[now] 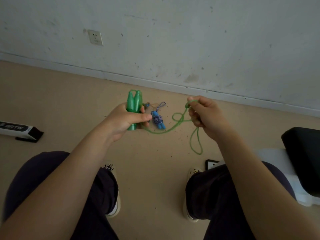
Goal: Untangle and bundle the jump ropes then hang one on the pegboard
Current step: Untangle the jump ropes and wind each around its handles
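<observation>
Above a tan floor (155, 170), a seated person works on a jump rope with both hands. Their left hand (128, 118) is wrapped around two glossy green plastic handles (134, 103), held side by side and upright, likely so both rope ends stay together while the slack is sorted. From the handles a thin translucent green cord (174, 126) sags across to the right hand (202, 113), which pinches a small loop of it between fingertips and thumb; more cord dangles below in a long loop, apparently being gathered for bundling. On the floor between the hands lies a blue-handled jump rope with striped blue and white cord (158, 118), already wound into a bundle. Far left lies a white and black box (17, 129) with grey lettering too blurred to read. No pegboard shows.
</observation>
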Demonstrator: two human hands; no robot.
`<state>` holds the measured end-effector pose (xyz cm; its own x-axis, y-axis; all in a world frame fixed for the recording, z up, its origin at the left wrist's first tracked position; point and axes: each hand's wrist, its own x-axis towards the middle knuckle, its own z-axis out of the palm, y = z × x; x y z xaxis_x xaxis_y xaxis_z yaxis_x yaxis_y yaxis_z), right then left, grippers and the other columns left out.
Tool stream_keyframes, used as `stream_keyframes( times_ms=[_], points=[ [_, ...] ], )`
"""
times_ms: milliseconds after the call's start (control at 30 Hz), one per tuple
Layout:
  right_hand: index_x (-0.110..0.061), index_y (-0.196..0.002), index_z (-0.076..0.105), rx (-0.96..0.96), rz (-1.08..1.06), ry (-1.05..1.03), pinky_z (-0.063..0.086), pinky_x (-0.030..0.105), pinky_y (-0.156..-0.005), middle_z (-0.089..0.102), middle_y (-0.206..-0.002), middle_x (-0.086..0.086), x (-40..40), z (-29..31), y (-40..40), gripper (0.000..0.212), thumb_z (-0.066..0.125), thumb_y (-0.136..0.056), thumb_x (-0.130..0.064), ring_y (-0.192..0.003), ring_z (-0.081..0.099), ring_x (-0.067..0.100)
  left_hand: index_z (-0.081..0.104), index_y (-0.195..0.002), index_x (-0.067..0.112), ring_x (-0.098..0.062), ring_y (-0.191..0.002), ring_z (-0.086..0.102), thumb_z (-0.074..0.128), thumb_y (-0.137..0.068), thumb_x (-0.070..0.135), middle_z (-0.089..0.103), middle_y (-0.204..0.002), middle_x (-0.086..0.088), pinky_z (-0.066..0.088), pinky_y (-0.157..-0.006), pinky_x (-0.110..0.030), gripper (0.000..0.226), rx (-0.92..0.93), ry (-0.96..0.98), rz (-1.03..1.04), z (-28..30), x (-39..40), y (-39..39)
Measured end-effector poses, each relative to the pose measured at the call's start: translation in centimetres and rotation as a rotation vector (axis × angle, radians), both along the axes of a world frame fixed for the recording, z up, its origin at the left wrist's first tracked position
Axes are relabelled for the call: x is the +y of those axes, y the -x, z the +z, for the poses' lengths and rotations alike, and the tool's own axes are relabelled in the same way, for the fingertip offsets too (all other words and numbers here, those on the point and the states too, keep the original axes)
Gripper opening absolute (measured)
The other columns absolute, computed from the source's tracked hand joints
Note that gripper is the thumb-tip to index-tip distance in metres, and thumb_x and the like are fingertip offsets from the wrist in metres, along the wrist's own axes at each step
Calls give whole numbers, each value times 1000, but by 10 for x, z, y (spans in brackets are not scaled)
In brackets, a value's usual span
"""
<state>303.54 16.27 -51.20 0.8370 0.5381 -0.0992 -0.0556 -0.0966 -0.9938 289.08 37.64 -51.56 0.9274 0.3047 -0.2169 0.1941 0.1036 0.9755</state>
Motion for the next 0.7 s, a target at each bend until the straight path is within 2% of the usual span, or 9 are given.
stream_keyframes(
  times_ms=[100,133,200,300,367,533,600,667,700],
  points=[
    [-9,-89,68,29,-6,69,35,22,-39,61,-80,12,-12,2,-8,10,62,-95,-14,-46,52,16,58,-77,15,-7,-54,62,76,-80,7,64,-60,6,55,-56,-25,21,-40,15,270,-2,18,1],
    [-8,-95,68,37,-7,99,44,24,-45,63,-88,15,-15,1,-9,6,64,-94,-12,-53,60,18,57,-76,16,-6,-52,60,76,-82,6,62,-60,5,53,-54,-25,22,-70,7,399,-3,24,1],
    [-12,-109,68,-64,52,267,56,31,-74,67,-107,11,-21,-3,-13,22,72,-88,-15,-83,69,18,56,-75,16,-6,-51,60,76,-84,6,60,-62,4,52,-53,-24,24,-113,-55,557,-5,31,2],
    [-31,-126,61,-217,322,466,46,30,-99,63,-121,-15,-20,-7,-6,51,80,-79,-34,-112,59,-1,62,-85,13,-8,-59,69,80,-83,17,70,-63,4,57,-56,-21,18,-14,-190,395,-8,20,5],
    [-32,-128,59,-182,405,392,46,31,-104,65,-119,-18,-8,-12,6,58,82,-75,-37,-110,59,-8,62,-96,4,-9,-63,71,78,-83,17,72,-69,1,57,-58,-20,24,33,-186,236,-10,0,3],
    [-35,-126,57,73,547,91,51,31,-98,70,-115,-6,27,-32,43,63,84,-70,-30,-116,64,14,60,-99,-1,-19,-68,69,74,-87,7,66,-77,-12,58,-67,-27,20,-38,-24,113,-8,-37,-7],
    [-28,-141,47,92,607,66,45,38,-107,69,-118,-1,34,-37,47,70,80,-79,-21,-120,61,15,61,-100,-4,-22,-72,70,72,-88,6,68,-75,-13,60,-73,-30,19,-66,27,80,-7,-38,-8],
    [-17,-147,40,66,637,87,41,46,-110,69,-101,15,34,-37,47,69,72,-87,-14,-99,67,9,62,-101,-8,-20,-74,72,73,-87,10,71,-74,-11,58,-73,-25,25,-80,-34,58,-7,-36,-9],
    [-14,-143,45,65,628,96,48,43,-100,63,-83,17,33,-36,45,59,69,-89,-14,-78,65,4,62,-99,-6,-16,-73,72,74,-87,11,71,-74,-8,56,-71,-21,25,-85,-82,64,-6,-35,-10]
  ],
)
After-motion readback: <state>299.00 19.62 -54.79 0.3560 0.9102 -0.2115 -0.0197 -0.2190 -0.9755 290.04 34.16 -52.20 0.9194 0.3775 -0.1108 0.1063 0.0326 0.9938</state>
